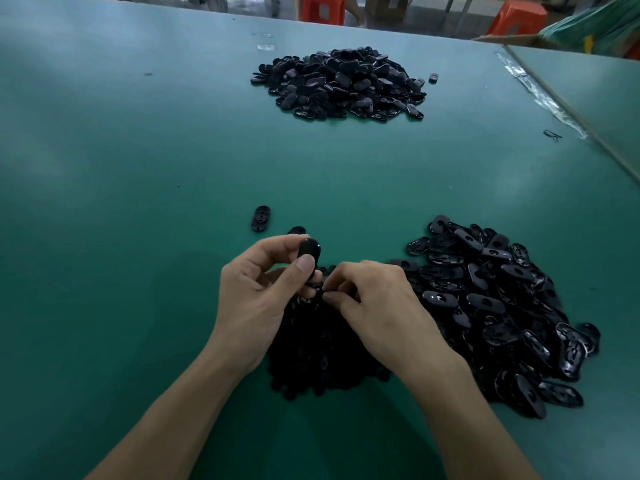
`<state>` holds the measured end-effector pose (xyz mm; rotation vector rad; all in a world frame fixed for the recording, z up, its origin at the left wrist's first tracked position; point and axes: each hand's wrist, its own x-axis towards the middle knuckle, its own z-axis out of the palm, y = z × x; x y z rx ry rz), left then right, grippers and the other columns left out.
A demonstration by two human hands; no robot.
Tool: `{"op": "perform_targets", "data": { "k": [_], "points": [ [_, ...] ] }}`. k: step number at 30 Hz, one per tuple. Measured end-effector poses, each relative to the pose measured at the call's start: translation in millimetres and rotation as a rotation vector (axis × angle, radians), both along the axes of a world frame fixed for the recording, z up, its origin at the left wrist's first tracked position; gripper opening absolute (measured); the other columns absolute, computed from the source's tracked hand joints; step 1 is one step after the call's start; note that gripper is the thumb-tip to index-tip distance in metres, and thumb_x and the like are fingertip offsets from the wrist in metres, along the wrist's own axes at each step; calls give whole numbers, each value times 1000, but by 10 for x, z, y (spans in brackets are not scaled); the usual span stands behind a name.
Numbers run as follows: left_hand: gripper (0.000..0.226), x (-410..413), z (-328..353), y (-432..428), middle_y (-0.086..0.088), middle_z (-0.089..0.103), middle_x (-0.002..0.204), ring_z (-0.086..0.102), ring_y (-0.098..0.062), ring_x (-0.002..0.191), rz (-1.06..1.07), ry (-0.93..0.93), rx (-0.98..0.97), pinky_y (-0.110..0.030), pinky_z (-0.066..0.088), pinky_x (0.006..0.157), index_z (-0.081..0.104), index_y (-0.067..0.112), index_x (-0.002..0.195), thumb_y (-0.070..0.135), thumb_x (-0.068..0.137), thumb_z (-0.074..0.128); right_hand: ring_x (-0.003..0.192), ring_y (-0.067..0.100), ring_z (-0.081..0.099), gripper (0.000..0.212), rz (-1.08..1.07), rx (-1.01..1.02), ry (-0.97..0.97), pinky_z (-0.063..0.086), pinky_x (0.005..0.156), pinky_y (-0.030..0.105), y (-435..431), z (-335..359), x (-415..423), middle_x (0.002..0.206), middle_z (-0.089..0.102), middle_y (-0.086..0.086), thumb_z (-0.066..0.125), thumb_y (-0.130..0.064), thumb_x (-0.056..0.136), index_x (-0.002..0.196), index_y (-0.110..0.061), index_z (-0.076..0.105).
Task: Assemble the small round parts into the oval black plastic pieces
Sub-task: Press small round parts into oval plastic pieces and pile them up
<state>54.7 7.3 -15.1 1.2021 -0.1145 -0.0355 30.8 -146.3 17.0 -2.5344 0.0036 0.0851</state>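
Left grip [258, 292] pinches oval piece [309, 249]; right grip [377, 303] curled just beside it, contents unclear.

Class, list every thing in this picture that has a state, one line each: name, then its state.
left hand, grips the held oval piece
held oval piece, pinched between thumb and fingers
right hand, fingers curled at near pile; grip unclear
near pile, heaped under both hands
right pile, heaped, untouched
far pile, heaped, untouched
lone oval piece, lying flat, apart from piles
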Motion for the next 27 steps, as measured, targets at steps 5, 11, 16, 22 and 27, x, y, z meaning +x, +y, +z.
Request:
{"op": "perform_targets", "data": {
  "k": [5, 11, 16, 22, 27],
  "points": [
    [28, 28, -15, -2, 2, 75, 89, 67, -10, 69, 22, 3, 2, -18, 54, 68, 79, 28, 101, 14, 77, 79, 85, 15, 59, 7, 7, 9, -56, 52, 81, 40, 16, 4, -7, 87, 54, -10, 65, -35, 93, 93, -29, 69],
    [32, 33, -19, -10, 1, 77, 98, 69, -7, 79, 46, 23, -30, -19, 56, 71, 79, 30, 103, 13, 76, 75, 78, 10, 55, 12, 16, 91, -123, 48, 74, 33, -11, 53, -8, 84, 58, -9, 52, -24, 101, 90, -21, 55],
    [33, 26, -24, -8, 0, 75, 87, 69, -10, 74, 53, 2, 19, -21, 57, 71, 78, 30, 105, 15, 76, 76, 60, 15, 53, 18, -54, 286, -208, 43, 54, 26, -35, 166, -21, 67, 61, -2, 58, -15, 95, 79, -19, 52],
    [29, 18, -20, -5, -6, 74, 84, 68, -13, 67, 65, 4, 87, -23, 57, 68, 73, 21, 100, 20, 72, 80, 65, 11, 67, 14, -84, 454, -249, 54, 64, 26, -34, 185, -22, 74, 73, -8, 66, -14, 94, 97, -25, 73],
    [28, 4, -24, -9, -5, 75, 85, 68, -14, 68, 47, -10, 141, -22, 56, 69, 73, 23, 100, 21, 73, 79, 78, 1, 71, 16, -78, 528, -219, 53, 75, 14, -57, 179, -8, 82, 75, -14, 76, -14, 88, 99, -25, 78]
  ]
}}
